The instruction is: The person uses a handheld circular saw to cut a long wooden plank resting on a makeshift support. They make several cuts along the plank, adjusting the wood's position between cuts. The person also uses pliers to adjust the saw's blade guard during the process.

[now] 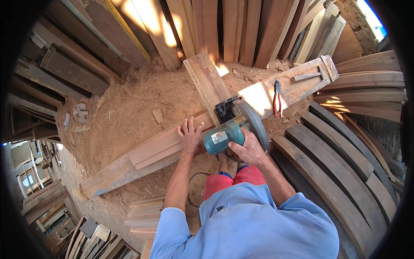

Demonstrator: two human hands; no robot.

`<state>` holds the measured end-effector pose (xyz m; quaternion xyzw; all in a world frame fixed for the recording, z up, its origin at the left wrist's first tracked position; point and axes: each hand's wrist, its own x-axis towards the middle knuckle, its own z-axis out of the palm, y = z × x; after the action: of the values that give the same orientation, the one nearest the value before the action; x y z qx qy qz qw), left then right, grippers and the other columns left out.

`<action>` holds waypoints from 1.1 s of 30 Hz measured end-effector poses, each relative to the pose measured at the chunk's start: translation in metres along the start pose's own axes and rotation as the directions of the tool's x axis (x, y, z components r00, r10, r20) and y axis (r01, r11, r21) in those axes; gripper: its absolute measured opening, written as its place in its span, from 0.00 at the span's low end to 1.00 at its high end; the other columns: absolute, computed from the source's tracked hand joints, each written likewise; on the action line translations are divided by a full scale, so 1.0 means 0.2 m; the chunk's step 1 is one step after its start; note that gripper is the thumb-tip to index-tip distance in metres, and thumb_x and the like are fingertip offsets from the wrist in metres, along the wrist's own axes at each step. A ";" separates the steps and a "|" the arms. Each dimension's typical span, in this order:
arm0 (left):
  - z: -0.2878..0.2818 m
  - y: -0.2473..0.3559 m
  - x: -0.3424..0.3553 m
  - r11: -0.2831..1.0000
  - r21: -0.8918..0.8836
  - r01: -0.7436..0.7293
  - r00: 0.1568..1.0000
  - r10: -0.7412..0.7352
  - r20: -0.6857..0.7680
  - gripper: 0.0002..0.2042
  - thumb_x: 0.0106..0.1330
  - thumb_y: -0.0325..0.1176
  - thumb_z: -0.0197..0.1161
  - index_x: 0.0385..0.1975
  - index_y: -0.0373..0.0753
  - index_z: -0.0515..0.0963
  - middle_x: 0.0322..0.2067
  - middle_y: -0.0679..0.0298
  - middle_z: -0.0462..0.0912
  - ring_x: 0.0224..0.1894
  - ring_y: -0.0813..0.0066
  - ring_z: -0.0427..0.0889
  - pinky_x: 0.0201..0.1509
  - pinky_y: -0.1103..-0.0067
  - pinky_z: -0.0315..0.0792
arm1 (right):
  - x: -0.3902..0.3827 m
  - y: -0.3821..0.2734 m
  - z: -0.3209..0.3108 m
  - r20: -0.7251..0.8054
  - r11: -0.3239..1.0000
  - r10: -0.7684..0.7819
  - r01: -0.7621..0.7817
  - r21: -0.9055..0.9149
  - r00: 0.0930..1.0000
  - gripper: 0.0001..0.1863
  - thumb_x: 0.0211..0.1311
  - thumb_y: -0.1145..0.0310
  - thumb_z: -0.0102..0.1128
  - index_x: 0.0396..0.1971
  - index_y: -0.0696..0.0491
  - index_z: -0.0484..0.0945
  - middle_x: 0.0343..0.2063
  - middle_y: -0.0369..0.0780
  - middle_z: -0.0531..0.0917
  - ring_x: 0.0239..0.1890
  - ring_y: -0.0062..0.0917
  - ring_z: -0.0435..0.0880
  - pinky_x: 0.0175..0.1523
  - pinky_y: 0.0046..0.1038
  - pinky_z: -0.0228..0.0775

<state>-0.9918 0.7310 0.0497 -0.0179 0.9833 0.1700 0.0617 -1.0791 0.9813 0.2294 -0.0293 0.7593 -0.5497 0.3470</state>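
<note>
My right hand [250, 149] is wrapped around the handle of a circular saw [221, 137] with a teal motor housing and a grey, curved blade guard. The saw rests over the right end of a reddish wooden board [157, 151]; its blade is hidden from view. Fingers spread, my left hand [192, 137] lies on that board just left of the motor. Beneath the board runs a long, worn plank [108, 178], set diagonally. Another flat board [208, 81] reaches away from the saw at an angle.
Red-handled pliers [277, 99] and a hammer [307, 77] lie on the plank's far right end. Upright boards [246, 30] line the back. Curved timbers [332, 159] are stacked at right. Sawdust [125, 108] covers the ground, with scattered offcuts [158, 115]. A dark cord [189, 190] loops near my legs.
</note>
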 end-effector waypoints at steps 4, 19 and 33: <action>0.02 -0.02 0.00 0.999 0.034 0.000 0.999 -0.001 0.039 0.49 0.37 0.46 0.84 0.67 0.52 0.68 0.75 0.40 0.55 0.78 0.33 0.50 0.75 0.34 0.37 | 0.02 -0.01 0.01 -0.003 0.997 -0.030 0.030 -0.064 1.000 0.19 0.61 0.67 0.66 0.49 0.60 0.79 0.40 0.50 0.85 0.46 0.40 0.85 0.55 0.41 0.74; -0.10 0.04 0.02 0.999 -0.021 0.050 0.991 -0.047 0.129 0.48 0.39 0.51 0.83 0.68 0.54 0.72 0.75 0.43 0.55 0.78 0.36 0.48 0.74 0.33 0.38 | 0.11 -0.02 0.06 -0.030 0.999 -0.040 0.041 0.014 0.999 0.19 0.60 0.66 0.66 0.47 0.62 0.79 0.38 0.52 0.84 0.44 0.43 0.85 0.54 0.41 0.74; -0.08 0.05 0.02 0.996 -0.053 0.069 0.996 -0.066 0.061 0.52 0.37 0.56 0.82 0.71 0.58 0.69 0.75 0.47 0.53 0.77 0.38 0.48 0.73 0.32 0.40 | 0.29 -0.04 0.07 -0.038 0.994 -0.111 0.110 -0.020 0.993 0.19 0.59 0.64 0.66 0.43 0.64 0.78 0.37 0.55 0.84 0.45 0.48 0.86 0.52 0.44 0.75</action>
<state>-0.9980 0.7349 0.0674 -0.0477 0.9749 0.1952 0.0961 -1.1173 0.9431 0.2051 -0.0637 0.7680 -0.5618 0.3009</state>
